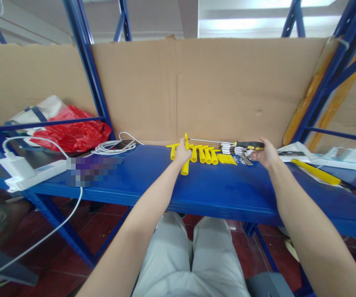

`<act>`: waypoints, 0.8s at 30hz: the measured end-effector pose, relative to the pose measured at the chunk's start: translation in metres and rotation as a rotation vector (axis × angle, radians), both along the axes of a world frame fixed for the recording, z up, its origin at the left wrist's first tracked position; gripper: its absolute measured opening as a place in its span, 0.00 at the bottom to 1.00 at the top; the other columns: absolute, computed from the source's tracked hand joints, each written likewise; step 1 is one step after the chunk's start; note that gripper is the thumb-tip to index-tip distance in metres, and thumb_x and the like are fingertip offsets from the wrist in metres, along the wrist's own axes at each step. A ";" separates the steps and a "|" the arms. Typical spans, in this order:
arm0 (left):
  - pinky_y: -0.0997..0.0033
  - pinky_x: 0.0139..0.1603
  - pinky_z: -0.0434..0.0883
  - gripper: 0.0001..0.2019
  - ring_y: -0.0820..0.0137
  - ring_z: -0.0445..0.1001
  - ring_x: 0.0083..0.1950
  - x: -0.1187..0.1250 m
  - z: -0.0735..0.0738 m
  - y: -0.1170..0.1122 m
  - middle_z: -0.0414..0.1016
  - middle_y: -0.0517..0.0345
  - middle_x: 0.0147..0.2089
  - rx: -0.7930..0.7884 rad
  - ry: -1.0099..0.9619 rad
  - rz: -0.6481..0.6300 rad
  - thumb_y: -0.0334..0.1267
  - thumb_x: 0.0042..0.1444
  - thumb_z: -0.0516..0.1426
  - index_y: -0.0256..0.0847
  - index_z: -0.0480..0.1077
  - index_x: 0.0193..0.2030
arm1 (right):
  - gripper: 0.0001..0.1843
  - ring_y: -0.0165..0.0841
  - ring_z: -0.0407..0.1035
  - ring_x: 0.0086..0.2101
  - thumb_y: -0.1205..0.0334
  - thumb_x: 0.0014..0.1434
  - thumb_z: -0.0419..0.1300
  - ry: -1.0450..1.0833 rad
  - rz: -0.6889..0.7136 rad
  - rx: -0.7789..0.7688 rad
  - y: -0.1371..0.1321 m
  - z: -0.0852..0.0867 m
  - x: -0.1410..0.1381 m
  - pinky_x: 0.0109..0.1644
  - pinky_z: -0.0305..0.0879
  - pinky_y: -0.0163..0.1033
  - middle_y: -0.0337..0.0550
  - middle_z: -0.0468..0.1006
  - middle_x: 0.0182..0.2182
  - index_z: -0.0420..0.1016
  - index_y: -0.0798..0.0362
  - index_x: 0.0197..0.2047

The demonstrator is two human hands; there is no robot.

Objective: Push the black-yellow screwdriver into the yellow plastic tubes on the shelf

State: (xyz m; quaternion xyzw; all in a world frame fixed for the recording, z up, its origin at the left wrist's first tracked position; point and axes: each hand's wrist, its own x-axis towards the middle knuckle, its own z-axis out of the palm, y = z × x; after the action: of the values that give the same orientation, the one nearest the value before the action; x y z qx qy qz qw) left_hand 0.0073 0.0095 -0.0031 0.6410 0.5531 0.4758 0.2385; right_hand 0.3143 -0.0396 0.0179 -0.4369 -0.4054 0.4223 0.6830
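Lap: light trousers (190,255), seated close under the shelf edge; both forearms reach forward over it.
Bench: blue shelf (215,189), front strip bare, things laid along the back.
Left hand (182,153): clenched round the stem of a yellow T-handle tool (185,165), which stands roughly upright, its lower end touching the shelf.
Right hand (266,156): fingers closed on the butt of the screwdriver (248,145), black and yellow grip; its thin shaft lies flat, pointing left behind the row.
Row between the hands: yellow T-handles (204,154) side by side, then small yellow picks (226,159) fanned close together, then small white and metal pieces (229,147), too small to identify.
Progress (judgement): most of the set lies lined up; the two held tools are the only ones in hand, and the held T-handle is not laid in line with the others.
Left side: white cable coil (114,146), power strip (32,175), red bag (72,134).
Right side: long yellow tool (315,172), well apart from the row.
Back: cardboard sheet (215,90) closing the shelf.
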 end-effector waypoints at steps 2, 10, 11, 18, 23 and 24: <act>0.72 0.40 0.76 0.33 0.68 0.81 0.39 -0.001 -0.002 0.003 0.78 0.56 0.48 -0.004 -0.003 0.009 0.22 0.53 0.54 0.46 0.55 0.66 | 0.16 0.28 0.50 0.11 0.47 0.62 0.55 -0.038 0.003 -0.103 -0.001 -0.002 0.000 0.11 0.50 0.35 0.36 0.63 0.14 0.61 0.49 0.30; 0.73 0.39 0.76 0.35 0.68 0.81 0.38 -0.001 -0.001 0.004 0.78 0.55 0.49 -0.028 -0.015 0.008 0.22 0.53 0.54 0.46 0.55 0.66 | 0.14 0.26 0.50 0.13 0.53 0.58 0.59 -0.003 0.045 -0.037 -0.003 0.002 -0.004 0.13 0.52 0.32 0.33 0.57 0.14 0.59 0.48 0.27; 0.73 0.39 0.76 0.34 0.68 0.81 0.38 -0.001 -0.001 0.002 0.78 0.55 0.48 -0.027 -0.008 0.007 0.21 0.53 0.54 0.46 0.55 0.66 | 0.13 0.26 0.51 0.14 0.55 0.57 0.59 0.023 0.040 -0.018 -0.004 0.003 -0.005 0.14 0.54 0.31 0.33 0.59 0.15 0.59 0.49 0.27; 0.73 0.39 0.76 0.33 0.68 0.81 0.39 0.001 0.001 -0.003 0.78 0.55 0.48 -0.021 0.026 0.008 0.22 0.52 0.53 0.45 0.56 0.65 | 0.17 0.31 0.60 0.17 0.44 0.59 0.56 0.065 0.005 0.011 -0.003 0.005 -0.001 0.16 0.60 0.35 0.38 0.67 0.19 0.61 0.49 0.30; 0.72 0.41 0.76 0.34 0.67 0.81 0.41 0.001 0.001 -0.003 0.78 0.54 0.49 -0.012 0.034 0.021 0.22 0.51 0.53 0.45 0.56 0.66 | 0.24 0.27 0.48 0.11 0.36 0.59 0.54 -0.042 0.053 -0.102 -0.001 0.000 0.004 0.12 0.48 0.33 0.32 0.55 0.13 0.57 0.48 0.28; 0.71 0.41 0.76 0.34 0.67 0.81 0.41 0.001 0.001 -0.003 0.78 0.53 0.50 -0.011 0.038 0.023 0.22 0.52 0.53 0.45 0.56 0.66 | 0.22 0.27 0.46 0.11 0.39 0.60 0.53 -0.043 0.050 -0.102 -0.001 0.000 0.004 0.12 0.47 0.33 0.32 0.53 0.13 0.57 0.48 0.27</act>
State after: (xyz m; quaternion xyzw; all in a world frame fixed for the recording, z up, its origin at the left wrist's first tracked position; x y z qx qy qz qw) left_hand 0.0086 0.0062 -0.0019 0.6424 0.5674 0.4631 0.2259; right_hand 0.3180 -0.0407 0.0180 -0.4699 -0.4089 0.4497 0.6402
